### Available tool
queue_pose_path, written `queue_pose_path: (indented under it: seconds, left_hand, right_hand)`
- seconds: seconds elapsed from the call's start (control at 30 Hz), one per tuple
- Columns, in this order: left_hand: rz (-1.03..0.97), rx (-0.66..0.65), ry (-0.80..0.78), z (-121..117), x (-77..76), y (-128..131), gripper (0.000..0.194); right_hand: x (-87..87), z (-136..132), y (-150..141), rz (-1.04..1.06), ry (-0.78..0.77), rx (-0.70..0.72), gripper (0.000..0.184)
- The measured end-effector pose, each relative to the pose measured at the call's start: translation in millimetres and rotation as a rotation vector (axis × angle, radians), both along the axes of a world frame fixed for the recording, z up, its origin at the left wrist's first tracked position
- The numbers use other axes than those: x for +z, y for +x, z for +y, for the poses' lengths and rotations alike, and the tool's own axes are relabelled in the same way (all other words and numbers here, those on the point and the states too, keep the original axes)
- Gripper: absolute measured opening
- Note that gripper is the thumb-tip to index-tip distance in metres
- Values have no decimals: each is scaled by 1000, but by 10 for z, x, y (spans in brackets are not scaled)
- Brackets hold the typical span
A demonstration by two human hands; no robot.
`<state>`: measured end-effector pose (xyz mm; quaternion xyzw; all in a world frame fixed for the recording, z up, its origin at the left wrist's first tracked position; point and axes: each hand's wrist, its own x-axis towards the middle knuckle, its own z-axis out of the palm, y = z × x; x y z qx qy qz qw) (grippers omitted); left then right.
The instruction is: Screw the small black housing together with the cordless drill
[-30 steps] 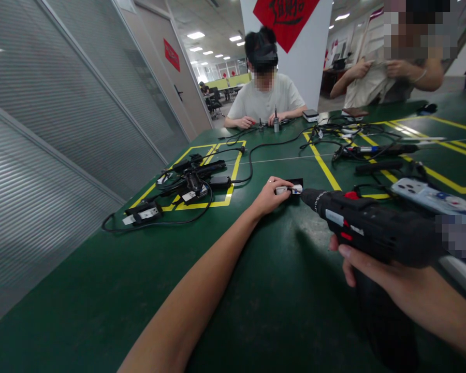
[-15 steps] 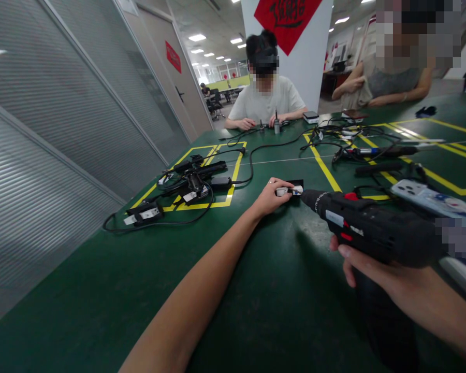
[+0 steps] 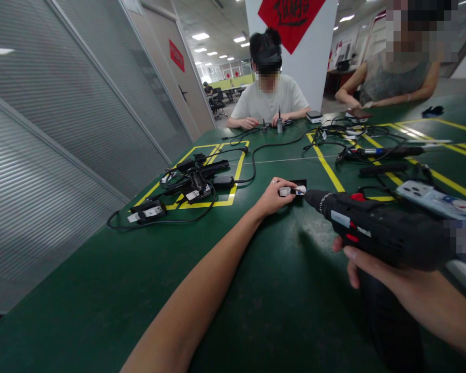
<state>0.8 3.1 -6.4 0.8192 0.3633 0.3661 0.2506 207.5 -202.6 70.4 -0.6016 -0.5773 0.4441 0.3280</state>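
My right hand [image 3: 380,264] is wrapped round the grip of a black cordless drill [image 3: 373,223] with red buttons. The drill's chuck [image 3: 317,200] points left, and its tip meets or nearly meets the right end of a small white part [image 3: 300,190]. Fingers of my left hand [image 3: 277,196] close on that white part and press it near the table. A thin black piece [image 3: 302,183] lies just behind it. What the part is exactly, and whether the bit touches it, I cannot make out.
On the green table [image 3: 217,280], black cables and adapters [image 3: 198,181] lie inside yellow tape at left. More tangled cables [image 3: 345,129] and a pen-like tool [image 3: 388,152] are at right, beside a pale patterned case [image 3: 442,199]. Two people sit across the table.
The view has shifted slightly, so everything sits a little further right. Both hands keep their holds on the drill and the white part. The person at far right has lowered their hands.
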Motion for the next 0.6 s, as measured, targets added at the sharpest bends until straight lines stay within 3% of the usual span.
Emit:
queue_pose_path:
  seconds: [0.3,0.43,0.6]
  left_hand:
    - [16,-1,10,-13,20,1,33]
    - [9,-7,18,-11,27,1,32]
    - [-7,-22,26,5,6,-3,33]
  right_hand:
    - [-27,-21,40,61,-10,105,22]
    - [17,-41,31,-86,21,94,37]
    - [61,-41,0,-128,-28,41,37]
